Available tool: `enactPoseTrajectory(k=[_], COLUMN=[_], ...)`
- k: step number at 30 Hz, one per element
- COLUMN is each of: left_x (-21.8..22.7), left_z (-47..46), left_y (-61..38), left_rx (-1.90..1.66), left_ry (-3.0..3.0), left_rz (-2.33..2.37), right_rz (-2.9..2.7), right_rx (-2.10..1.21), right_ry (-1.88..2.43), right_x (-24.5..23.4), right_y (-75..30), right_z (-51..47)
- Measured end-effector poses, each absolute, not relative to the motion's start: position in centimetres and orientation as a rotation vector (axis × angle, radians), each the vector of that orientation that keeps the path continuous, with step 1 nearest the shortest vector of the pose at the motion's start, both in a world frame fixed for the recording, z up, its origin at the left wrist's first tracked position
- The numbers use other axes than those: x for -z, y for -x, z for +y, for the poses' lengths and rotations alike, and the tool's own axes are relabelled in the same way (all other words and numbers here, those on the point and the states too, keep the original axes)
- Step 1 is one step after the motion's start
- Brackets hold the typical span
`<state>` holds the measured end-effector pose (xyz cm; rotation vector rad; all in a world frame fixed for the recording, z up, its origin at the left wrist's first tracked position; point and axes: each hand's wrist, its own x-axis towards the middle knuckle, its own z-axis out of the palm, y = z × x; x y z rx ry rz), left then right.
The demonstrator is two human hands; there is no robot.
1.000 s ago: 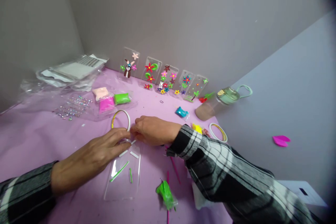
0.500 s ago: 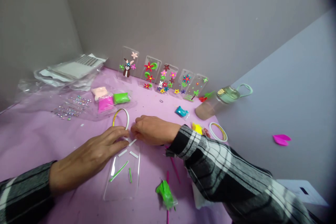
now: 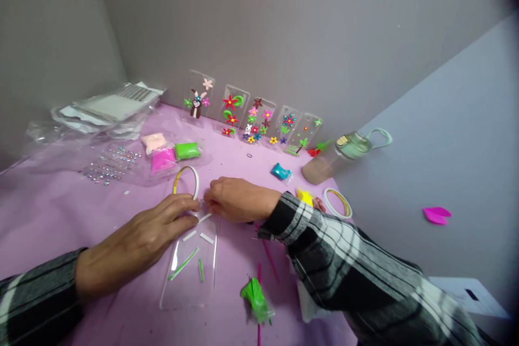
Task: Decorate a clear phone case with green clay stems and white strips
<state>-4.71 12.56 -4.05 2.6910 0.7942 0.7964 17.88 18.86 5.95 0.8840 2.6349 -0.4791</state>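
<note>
My left hand (image 3: 154, 232) is closed, its thumb and fingers at the lower edge of a roll of white tape (image 3: 197, 179) that stands upright and is yellow inside. Close beside it, my right hand (image 3: 239, 200) is bent into a pinch; whatever is between its fingertips is hidden. Below both hands lies a clear phone case (image 3: 187, 294), its top end partly covered by them. Short white tape strips (image 3: 206, 238) and two thin green strips (image 3: 184, 265) rest on the case.
Decorated clear cases (image 3: 259, 119) lean against the wall. Clay packets (image 3: 187, 150) and a sheet of gems (image 3: 107, 167) lie at left. A bottle (image 3: 336, 157), another tape roll (image 3: 338, 204), a blue packet (image 3: 280, 172) and a green clay bag (image 3: 255, 298) are to the right.
My right hand has shifted very slightly to the right. My left hand and the tape roll stay almost in place, and the strips on the case look the same.
</note>
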Motion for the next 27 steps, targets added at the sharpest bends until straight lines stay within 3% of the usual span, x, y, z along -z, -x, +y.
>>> enactPoseTrajectory(k=[27], left_x=[2.7], left_z=[12.7], left_y=[3.9], left_rx=[-0.776], left_ry=[-2.807], left_rz=[0.760], right_rz=[2.631], right_rx=[0.317], right_ry=[-0.972], right_x=[-4.8], right_y=[-17.8], right_z=[18.3])
